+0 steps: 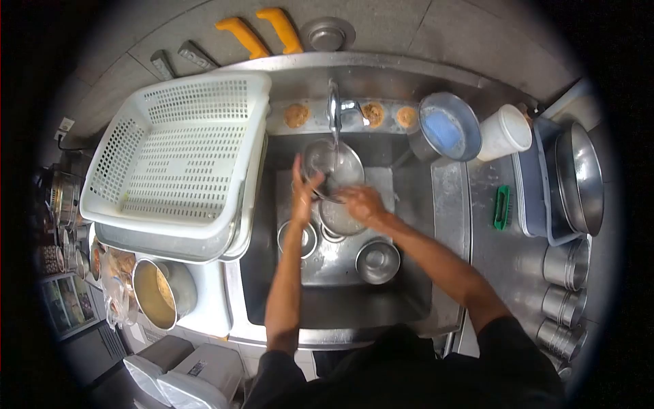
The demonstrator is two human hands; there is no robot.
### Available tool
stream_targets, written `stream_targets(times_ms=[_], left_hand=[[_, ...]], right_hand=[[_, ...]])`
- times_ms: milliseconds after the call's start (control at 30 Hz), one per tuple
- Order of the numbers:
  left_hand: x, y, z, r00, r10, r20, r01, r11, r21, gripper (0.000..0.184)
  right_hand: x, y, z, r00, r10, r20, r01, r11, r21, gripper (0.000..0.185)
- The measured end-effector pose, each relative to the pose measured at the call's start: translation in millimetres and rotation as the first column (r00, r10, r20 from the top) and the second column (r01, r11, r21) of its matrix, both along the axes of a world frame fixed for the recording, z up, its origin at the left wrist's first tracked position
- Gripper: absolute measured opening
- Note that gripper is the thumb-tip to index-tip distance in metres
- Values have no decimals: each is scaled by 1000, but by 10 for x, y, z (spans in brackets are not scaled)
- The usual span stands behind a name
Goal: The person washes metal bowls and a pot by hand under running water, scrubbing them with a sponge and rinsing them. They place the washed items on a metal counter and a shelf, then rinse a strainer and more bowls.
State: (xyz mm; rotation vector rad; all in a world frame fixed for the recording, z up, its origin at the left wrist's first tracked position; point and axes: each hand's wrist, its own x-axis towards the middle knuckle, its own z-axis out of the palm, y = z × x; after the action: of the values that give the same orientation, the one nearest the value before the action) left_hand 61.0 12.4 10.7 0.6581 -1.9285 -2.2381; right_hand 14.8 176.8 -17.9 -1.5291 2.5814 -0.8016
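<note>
A metal bowl [351,163] is held beneath the faucet [334,109], over the sink [340,312]. Its left rim is gripped by the left hand [305,192], thumb toward the inside. The right hand [363,206] is placed at the lower right edge; it is blurred, and whether anything is gripped cannot be told. Below, a small bowl [378,262] is seen on the sink floor, right of center. A green brush [502,208] is noted on the right counter.
</note>
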Motion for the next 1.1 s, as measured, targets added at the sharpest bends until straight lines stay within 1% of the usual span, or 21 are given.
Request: stream_targets(times_ms=[33,67,100,200,267,300,367,400,433,500,567,633,700,767,800,867,900,967,1033,1067,1100], left_hand=[[50,130,-68,990,125,-73,-126,992,-13,69],[101,259,-139,960,240,-147,-247,969,-27,69],[136,274,-317,939,288,-191,-300,953,-39,67],[307,-54,-699,965,260,-21,-246,935,257,63],[395,-66,-600,980,199,-26,-185,948,257,63],[360,-2,-607,974,225,-23,-220,966,139,62],[219,95,-580,977,211,-32,-210,977,29,62],[192,151,-559,986,167,-27,-166,985,38,62],[204,186,-540,992,125,26,-127,986,109,62],[190,119,-504,994,102,48,-105,993,62,62],[99,-8,-427,995,87,58,-88,996,10,61],[66,-114,-152,965,78,-249,-144,955,-259,61],[63,-258,18,983,36,-180,-70,979,-190,60],[46,-336,186,948,-287,137,318,877,-360,60],[23,-292,178,949,-278,149,314,884,-347,60],[-148,-325,59,967,-232,106,255,905,-342,60],[-194,-264,131,980,-184,76,199,927,-318,60],[-319,-199,216,985,-141,102,162,958,-235,59],[-453,-249,232,941,-195,278,278,912,-302,55],[-488,-324,6,950,-198,243,295,826,-480,50],[-466,-347,88,946,-202,253,304,825,-477,50]], right_hand=[[61,-141,-27,960,-124,250,121,992,31,25],[235,-287,333,971,-148,189,170,979,-108,16],[317,-326,203,930,-115,350,132,991,-25,25],[255,-169,73,973,12,229,11,995,-103,43],[-75,-15,129,996,25,86,-57,918,392,54],[-14,-51,77,996,31,85,-62,918,392,54],[75,-247,1,962,8,275,-86,958,273,82],[132,-317,230,871,226,436,-259,966,16,112],[123,-375,232,869,226,440,-260,965,18,112],[22,-472,158,911,-22,411,-29,993,117,120],[28,-489,233,868,15,496,-40,998,39,124],[319,-352,496,748,107,655,-172,984,37,125],[265,-50,236,840,198,505,-167,980,-107,108],[-37,112,-14,973,229,26,-201,788,582,83],[-97,93,-18,973,231,21,-201,791,579,83],[-204,76,-35,861,104,-498,140,893,428,68],[-69,50,-57,864,110,-492,137,888,438,68],[346,-140,-98,994,-94,57,91,995,50,70],[595,-233,216,898,-108,426,213,955,-205,67],[582,-189,111,916,-122,382,211,957,-201,58],[528,-47,-39,912,-126,391,218,955,-199,58]])
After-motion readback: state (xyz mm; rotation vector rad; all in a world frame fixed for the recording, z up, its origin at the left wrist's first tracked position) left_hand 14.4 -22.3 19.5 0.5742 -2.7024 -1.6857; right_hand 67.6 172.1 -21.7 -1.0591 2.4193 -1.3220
